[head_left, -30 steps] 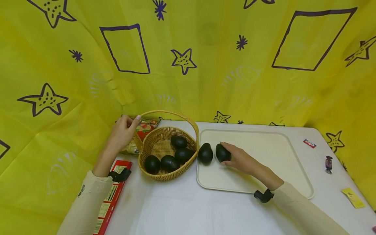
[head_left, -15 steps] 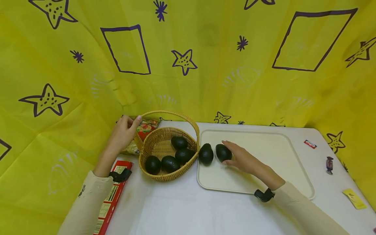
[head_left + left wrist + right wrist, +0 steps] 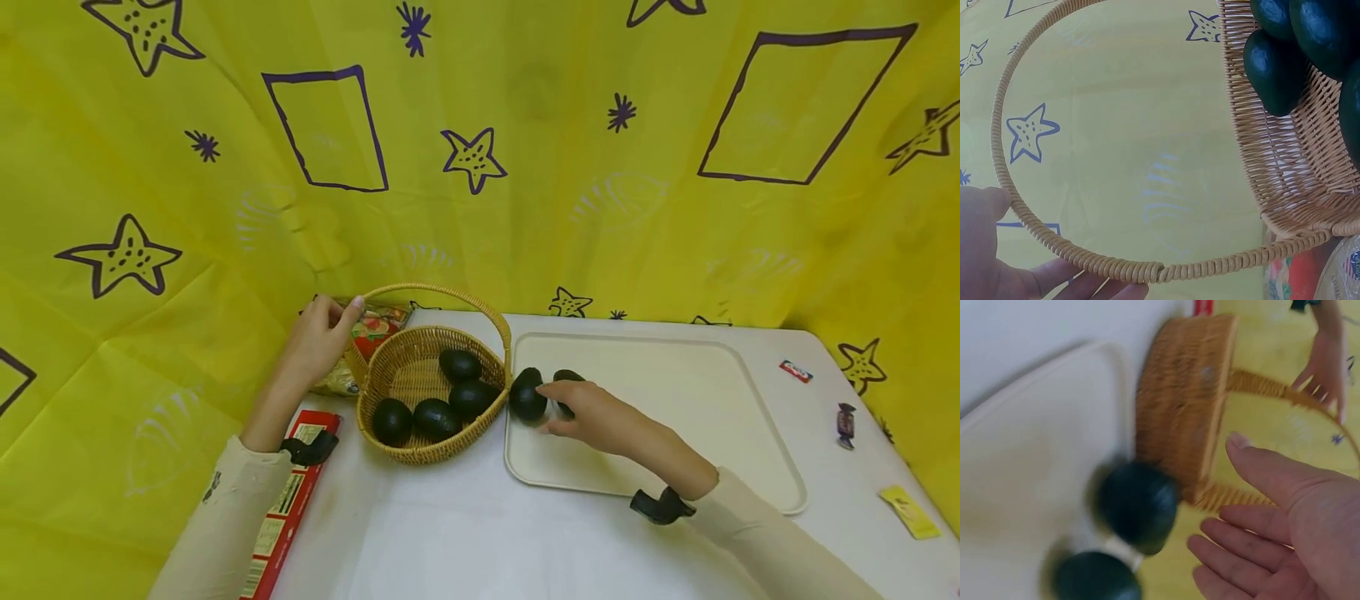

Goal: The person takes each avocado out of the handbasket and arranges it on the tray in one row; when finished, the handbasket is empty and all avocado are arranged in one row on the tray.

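Observation:
My left hand point(image 3: 320, 337) holds the arched handle point(image 3: 1129, 269) of a wicker basket point(image 3: 423, 452), its thumb on one side and its fingers on the other. Several dark green avocados point(image 3: 437, 419) lie inside the basket. Two more are on the cream tray point(image 3: 675, 400): one avocado point(image 3: 527, 398) close to the basket's rim, and a second avocado point(image 3: 567, 377) to its right, partly hidden behind my right hand point(image 3: 600, 417). In the head view, the right fingertips overlap the nearer avocado's right side. The right wrist view has thumb and fingers spread, with nothing between them.
A red box point(image 3: 292, 508) lies along the table's left side. Shiny food packets point(image 3: 378, 325) sit behind the basket. On the right are a small red-and-white sweet point(image 3: 796, 371), a purple wrapped candy point(image 3: 846, 425) and a yellow sachet point(image 3: 910, 511). A yellow curtain point(image 3: 525, 225) hangs behind.
My right hand has let go of the right avocado on the tray and moved left to the avocado nearest the basket. The left hand keeps its place on the handle.

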### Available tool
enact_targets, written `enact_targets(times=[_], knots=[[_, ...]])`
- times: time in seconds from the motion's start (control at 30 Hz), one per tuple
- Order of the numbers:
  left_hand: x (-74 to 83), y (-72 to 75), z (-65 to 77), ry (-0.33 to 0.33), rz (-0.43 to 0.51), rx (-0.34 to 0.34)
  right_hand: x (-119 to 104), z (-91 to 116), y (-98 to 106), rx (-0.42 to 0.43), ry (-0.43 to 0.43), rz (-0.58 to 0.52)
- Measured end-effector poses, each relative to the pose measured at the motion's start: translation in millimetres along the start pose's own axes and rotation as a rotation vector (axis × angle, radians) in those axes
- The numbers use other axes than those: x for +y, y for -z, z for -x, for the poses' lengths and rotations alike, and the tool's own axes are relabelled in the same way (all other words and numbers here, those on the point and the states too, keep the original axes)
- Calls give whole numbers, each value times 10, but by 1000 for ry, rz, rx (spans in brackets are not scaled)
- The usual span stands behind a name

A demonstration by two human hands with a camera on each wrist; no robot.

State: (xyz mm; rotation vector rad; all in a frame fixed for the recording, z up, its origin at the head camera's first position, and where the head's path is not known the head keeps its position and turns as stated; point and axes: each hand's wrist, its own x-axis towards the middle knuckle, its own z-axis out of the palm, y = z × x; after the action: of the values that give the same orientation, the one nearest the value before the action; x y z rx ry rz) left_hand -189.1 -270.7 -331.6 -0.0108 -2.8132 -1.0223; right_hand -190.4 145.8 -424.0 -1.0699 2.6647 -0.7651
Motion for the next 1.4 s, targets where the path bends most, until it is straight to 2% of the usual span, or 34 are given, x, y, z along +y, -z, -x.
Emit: enact_targets(times=[0.3,0.57,0.67,0.87,1.07,1.23,1.4], knots=[[-8,-2,6,5,-9,4,-471,-273,-30,-92,122,-32],[-17,-13,-4,2,1,15,-818,-743,-165,-137,179,-18],[-15,-11,2,4,-3,8,-898,-959,-211,-164,162,12],[-1,-13,-1,-1,-3,9,-1020,-1370,-312,-285,114,106],[3,-14,14,-3,-5,15,-1125,-1717,-458,-366,96,135],[14,-8,21,-26,6,34,-1215,-1918,-548,-408,55,185],[21,-11,19,-13,-1,28,-1258,-2011,-627,-466,32,221]])
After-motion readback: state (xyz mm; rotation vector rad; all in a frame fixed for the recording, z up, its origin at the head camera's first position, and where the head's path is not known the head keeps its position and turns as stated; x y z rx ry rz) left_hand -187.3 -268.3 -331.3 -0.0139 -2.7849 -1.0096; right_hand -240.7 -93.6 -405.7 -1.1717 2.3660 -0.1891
